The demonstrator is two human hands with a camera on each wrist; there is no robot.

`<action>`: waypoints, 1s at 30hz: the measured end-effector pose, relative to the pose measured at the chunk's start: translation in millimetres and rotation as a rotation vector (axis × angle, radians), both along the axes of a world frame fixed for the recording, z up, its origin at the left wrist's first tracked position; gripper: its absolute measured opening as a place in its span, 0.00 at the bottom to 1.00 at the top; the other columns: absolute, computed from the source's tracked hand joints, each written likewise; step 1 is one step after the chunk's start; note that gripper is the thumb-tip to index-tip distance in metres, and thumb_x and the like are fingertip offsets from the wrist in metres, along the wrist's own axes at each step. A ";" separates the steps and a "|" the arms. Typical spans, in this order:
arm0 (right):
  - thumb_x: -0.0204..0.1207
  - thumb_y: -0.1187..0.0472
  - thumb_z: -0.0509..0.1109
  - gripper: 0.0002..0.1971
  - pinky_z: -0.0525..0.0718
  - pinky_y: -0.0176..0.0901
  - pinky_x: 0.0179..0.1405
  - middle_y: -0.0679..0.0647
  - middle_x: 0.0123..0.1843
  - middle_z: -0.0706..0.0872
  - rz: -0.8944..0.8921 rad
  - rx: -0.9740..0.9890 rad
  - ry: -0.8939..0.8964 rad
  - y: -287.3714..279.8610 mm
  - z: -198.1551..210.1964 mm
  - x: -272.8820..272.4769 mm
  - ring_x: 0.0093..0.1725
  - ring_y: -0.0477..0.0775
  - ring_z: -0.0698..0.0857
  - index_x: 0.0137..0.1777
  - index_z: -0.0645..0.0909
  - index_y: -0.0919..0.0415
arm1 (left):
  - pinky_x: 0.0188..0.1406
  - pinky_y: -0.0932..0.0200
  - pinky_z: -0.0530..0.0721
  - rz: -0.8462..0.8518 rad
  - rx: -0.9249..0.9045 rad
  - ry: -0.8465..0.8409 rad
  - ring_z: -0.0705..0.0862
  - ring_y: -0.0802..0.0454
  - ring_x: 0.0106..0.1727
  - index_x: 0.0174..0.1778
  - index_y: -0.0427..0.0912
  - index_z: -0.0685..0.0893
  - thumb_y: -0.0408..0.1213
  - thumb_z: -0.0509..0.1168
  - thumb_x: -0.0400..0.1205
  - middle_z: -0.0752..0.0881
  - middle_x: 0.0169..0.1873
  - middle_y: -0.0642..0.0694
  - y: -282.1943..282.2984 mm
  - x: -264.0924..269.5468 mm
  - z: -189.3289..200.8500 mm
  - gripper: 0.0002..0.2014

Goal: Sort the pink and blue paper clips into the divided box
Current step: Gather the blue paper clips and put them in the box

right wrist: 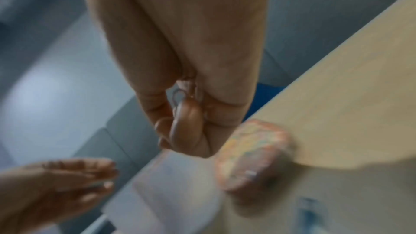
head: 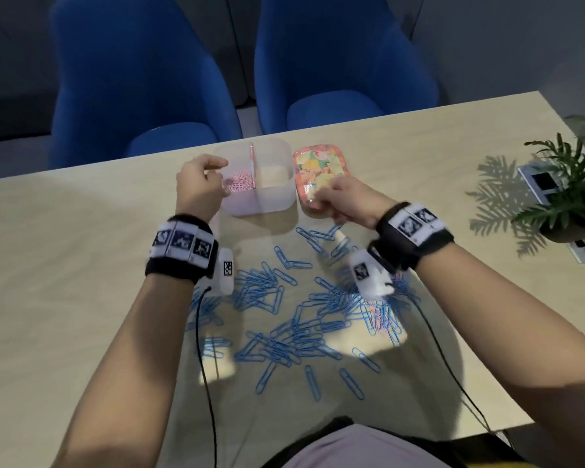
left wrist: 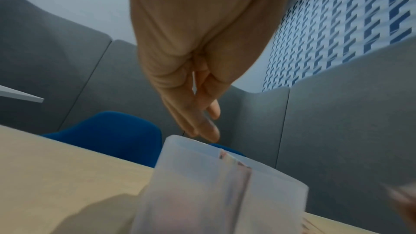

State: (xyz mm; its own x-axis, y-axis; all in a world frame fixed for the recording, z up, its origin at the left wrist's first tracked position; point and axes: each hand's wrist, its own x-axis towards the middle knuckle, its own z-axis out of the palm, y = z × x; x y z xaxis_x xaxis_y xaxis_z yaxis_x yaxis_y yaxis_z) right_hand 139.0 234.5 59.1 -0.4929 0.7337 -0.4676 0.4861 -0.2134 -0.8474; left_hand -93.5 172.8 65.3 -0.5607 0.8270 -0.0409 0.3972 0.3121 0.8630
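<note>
- The divided box [head: 271, 201], clear plastic with a pink divider, sits at the far side of the desk [head: 81, 265]. Its left compartment holds a heap of pink paper clips [head: 242, 184]; its right compartment looks empty.
- Blue paper clips [head: 284, 332] lie scattered over the desk in front of the box, many of them tangled. A few pink ones show in the pile under the right wrist.
- The left hand [head: 200, 184] hangs over the left compartment with fingers loosely extended; the left wrist view shows a thin pale sliver between them, too small to name.
- The right hand [head: 348, 201] is beside the box, over the patterned lid [head: 318, 170], fingers curled round what seem to be clips; the right wrist view is blurred, so their colour is unclear.
- Judged from this, most pink clips are sorted, while nearly the whole blue lot is not yet boxed.
- A potted plant [head: 568, 184] stands at the right; two blue chairs [head: 142, 79] face the desk.
</note>
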 end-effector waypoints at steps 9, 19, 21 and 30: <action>0.77 0.70 0.58 0.08 0.75 0.41 0.26 0.59 0.37 0.80 0.049 0.067 -0.052 26.2 40.6 -146.5 0.35 0.57 0.78 0.37 0.70 0.62 | 0.43 0.61 0.76 -0.245 -0.237 0.140 0.80 0.52 0.44 0.49 0.41 0.85 0.28 0.58 0.80 0.86 0.47 0.49 -111.6 50.9 -34.5 0.11; 0.81 0.73 0.52 0.11 0.84 0.40 0.24 0.60 0.36 0.77 -0.242 -0.026 0.278 4.9 50.3 -59.0 0.27 0.55 0.80 0.50 0.77 0.75 | 0.49 0.59 0.78 -0.568 -0.362 0.196 0.82 0.53 0.47 0.51 0.43 0.84 0.35 0.59 0.82 0.86 0.50 0.48 -125.4 101.4 -49.6 0.09; 0.80 0.71 0.55 0.11 0.83 0.41 0.23 0.60 0.36 0.80 -0.302 -0.032 0.266 -6.4 38.2 -8.9 0.25 0.52 0.82 0.42 0.78 0.65 | 0.48 0.60 0.74 -0.672 -0.349 0.237 0.81 0.49 0.49 0.51 0.42 0.84 0.35 0.61 0.81 0.86 0.50 0.44 -117.6 115.4 -52.8 0.08; 0.76 0.72 0.66 0.10 0.78 0.28 0.26 0.46 0.24 0.84 -0.266 0.239 -0.218 -73.3 -39.2 123.2 0.21 0.34 0.78 0.36 0.82 0.62 | 0.59 0.46 0.76 -0.827 -0.245 0.449 0.79 0.40 0.57 0.54 0.43 0.83 0.35 0.61 0.80 0.82 0.52 0.41 -88.8 161.1 -65.1 0.09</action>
